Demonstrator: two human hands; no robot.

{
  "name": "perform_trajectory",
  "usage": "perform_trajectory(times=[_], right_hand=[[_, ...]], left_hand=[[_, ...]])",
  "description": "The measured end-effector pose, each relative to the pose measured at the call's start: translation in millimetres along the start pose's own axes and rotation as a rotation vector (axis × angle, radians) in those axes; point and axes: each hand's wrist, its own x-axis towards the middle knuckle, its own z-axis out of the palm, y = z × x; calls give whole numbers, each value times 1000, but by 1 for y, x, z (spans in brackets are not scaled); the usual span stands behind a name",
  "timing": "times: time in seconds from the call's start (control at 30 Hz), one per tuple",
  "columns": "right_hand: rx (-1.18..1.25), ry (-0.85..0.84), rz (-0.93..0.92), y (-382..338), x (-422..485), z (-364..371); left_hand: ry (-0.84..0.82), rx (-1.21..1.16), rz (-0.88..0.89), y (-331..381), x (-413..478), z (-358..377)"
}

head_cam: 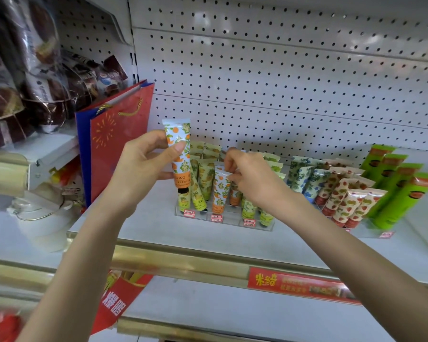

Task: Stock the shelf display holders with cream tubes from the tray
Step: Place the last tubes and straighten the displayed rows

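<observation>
the left hand [143, 166] held an orange cream tube [179, 149] upright with its cap down, thumb curled across the front, just above the left end of the clear holder [223, 218] on the shelf [158, 225]. the right hand [250, 178] had its fingers bent onto the top of a second tube [220, 191] standing in the holder's middle row. it looked like a pinch, but the fingertips were blurry.

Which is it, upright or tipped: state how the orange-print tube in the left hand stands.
Upright: the orange-print tube stands cap down, crimped end up, held by the left hand.
</observation>
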Motion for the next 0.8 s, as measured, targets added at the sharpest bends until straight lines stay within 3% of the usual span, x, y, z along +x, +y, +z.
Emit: perform_trajectory(times=[0.8], right_hand=[[46,44,-35,-2,-1,-2]], left_hand=[[-11,36,-21,5,-10,16]])
